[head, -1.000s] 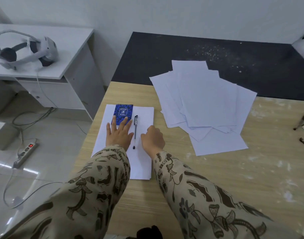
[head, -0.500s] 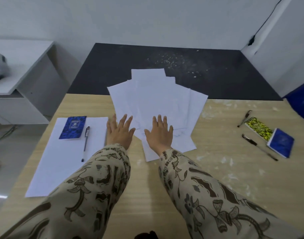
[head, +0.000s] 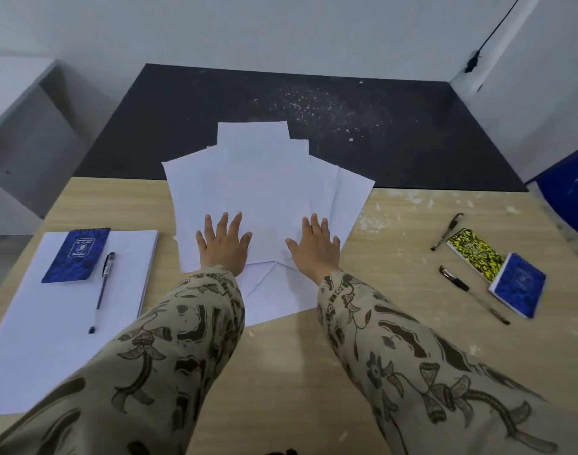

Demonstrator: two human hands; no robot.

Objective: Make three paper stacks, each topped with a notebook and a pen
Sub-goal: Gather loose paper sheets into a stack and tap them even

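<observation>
A loose fan of white paper sheets (head: 267,178) lies in the middle of the wooden table (head: 297,349). My left hand (head: 223,246) and my right hand (head: 313,249) rest flat on its near part, fingers spread, holding nothing. At the left a neat paper stack (head: 51,323) carries a blue notebook (head: 76,255) and a black pen (head: 103,290). At the right lie a yellow-patterned notebook (head: 474,252), a second blue notebook (head: 517,284) and two black pens (head: 446,231) (head: 474,293).
A black mat (head: 363,133) covers the far half of the table. A white side desk (head: 15,80) stands at the far left, and a blue object (head: 566,205) sits past the table's right edge. The white wall is close behind.
My hands left the finished left stack and went to the loose sheets, then spread further apart on them. My view swung right, revealing the notebooks and pens at the right.
</observation>
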